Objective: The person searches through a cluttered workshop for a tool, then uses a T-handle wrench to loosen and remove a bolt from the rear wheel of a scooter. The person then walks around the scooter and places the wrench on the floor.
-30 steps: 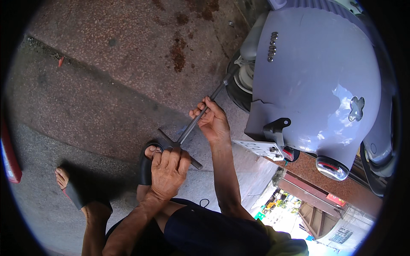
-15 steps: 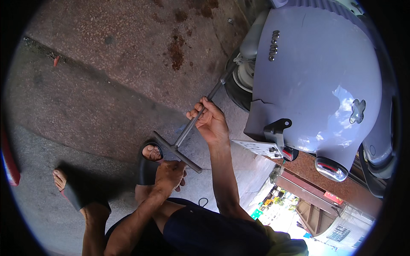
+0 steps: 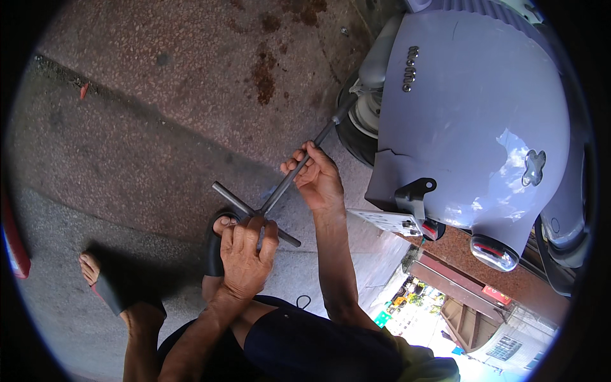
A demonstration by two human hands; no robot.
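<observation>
A long grey T-handle socket wrench (image 3: 278,195) slants between my hands and a lilac motor scooter (image 3: 471,121). The socket end reaches in beside the scooter's wheel (image 3: 354,148); what it fits onto there is hidden. My right hand (image 3: 320,181) is closed loosely around the middle of the shaft, thumb and fingertips against it. Over the crossbar, close to where it joins the shaft, my left hand (image 3: 248,258) is closed with bent fingers. Both ends of the crossbar stick out past that hand.
A bent number plate (image 3: 385,221) and a black bracket (image 3: 417,190) jut from the scooter near my right wrist. My sandalled feet (image 3: 223,239) stand on the stone-chip floor (image 3: 172,127), which has brown stains. A red object (image 3: 16,248) lies at the left rim.
My left hand has shifted from the crossbar's near end up over its middle. The crossbar has turned a little. My right hand stays on the shaft, nearly unmoved.
</observation>
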